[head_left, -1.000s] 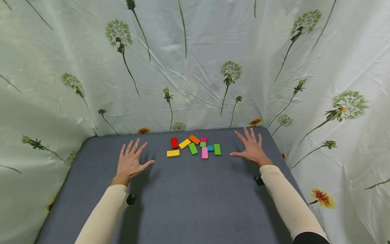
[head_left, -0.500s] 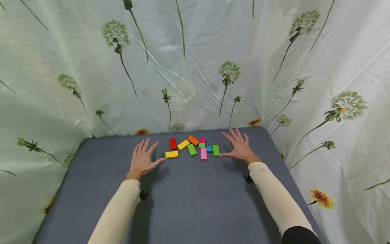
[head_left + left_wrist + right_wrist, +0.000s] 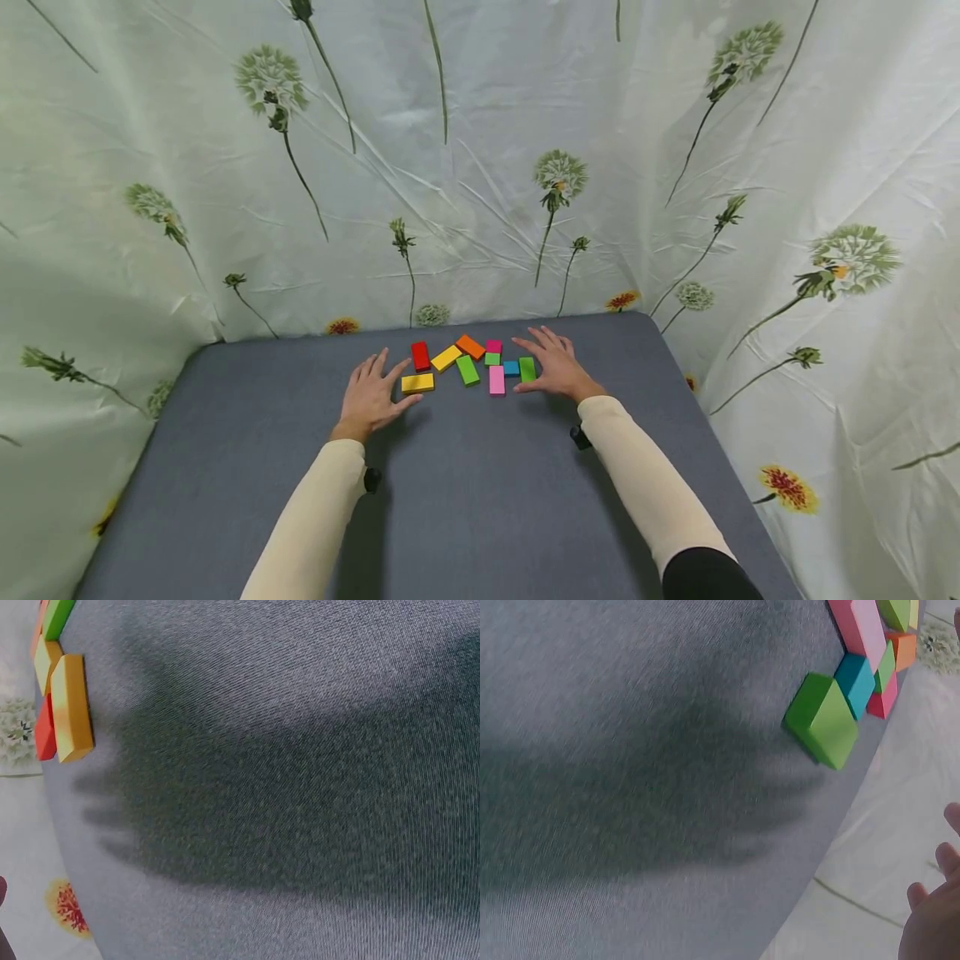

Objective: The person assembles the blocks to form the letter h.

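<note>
On my far left, the person's left hand (image 3: 370, 402) holds nothing; its thumb and fingers are spread wide, poised over the grey cloth-covered table (image 3: 450, 500) around the near end of a flat yellow rectangular block (image 3: 417, 383). Next to it I have a red oblong block (image 3: 420, 357), then a slanted yellow block (image 3: 446, 358), a slanted orange block (image 3: 471, 347) and a leaning green block (image 3: 468, 370). They look smooth and rigid, probably painted wood; I'd expect them light, hardly fragile, slightly slippery, best pinched across the long sides. Further right lie a small magenta block (image 3: 493, 346) and a small green block (image 3: 492, 359), fingertip-grip pieces, I judge; then a pink upright-lying oblong (image 3: 497, 381), a small blue block (image 3: 511, 368) and a bright green oblong block (image 3: 527, 367). The right hand (image 3: 553, 367), also wide and empty, arches beside that last one. I can read no brand, label or writing.
</note>
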`<action>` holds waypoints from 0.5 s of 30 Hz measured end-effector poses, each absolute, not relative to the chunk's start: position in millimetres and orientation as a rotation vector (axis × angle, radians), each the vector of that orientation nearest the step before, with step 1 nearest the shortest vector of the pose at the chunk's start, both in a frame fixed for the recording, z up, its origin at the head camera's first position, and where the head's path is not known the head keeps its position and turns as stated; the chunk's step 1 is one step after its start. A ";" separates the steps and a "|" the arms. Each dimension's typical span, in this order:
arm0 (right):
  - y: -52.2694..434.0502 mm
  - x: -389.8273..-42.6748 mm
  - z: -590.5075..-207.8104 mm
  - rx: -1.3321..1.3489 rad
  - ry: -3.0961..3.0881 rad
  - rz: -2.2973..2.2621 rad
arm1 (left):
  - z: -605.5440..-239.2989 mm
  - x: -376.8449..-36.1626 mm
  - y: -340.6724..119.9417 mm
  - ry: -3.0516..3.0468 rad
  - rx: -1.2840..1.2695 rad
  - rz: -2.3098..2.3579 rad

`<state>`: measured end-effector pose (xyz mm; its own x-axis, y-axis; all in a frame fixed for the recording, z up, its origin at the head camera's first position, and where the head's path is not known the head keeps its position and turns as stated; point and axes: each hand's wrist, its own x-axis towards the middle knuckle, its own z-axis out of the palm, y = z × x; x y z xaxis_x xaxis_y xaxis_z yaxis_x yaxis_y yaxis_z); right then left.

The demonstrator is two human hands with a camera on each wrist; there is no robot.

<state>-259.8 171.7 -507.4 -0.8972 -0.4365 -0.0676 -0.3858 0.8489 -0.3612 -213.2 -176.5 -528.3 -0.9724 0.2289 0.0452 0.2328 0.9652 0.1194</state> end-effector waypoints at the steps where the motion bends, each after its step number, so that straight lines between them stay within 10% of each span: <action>1: 169.8 -260.6 -509.0 -0.653 2.877 -0.517 | -529.8 -214.0 -175.5 -3.085 -0.375 -0.193; 15: 139.6 -263.0 -528.0 -0.690 2.814 -0.548 | -538.2 -223.6 -160.3 -3.155 -0.556 -0.287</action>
<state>-263.0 139.6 -528.0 -0.8731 -0.4779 -0.0970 -0.4066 0.8232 -0.3962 -223.6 -160.3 -538.2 -0.9375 0.3454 -0.0427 0.3321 0.9244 0.1878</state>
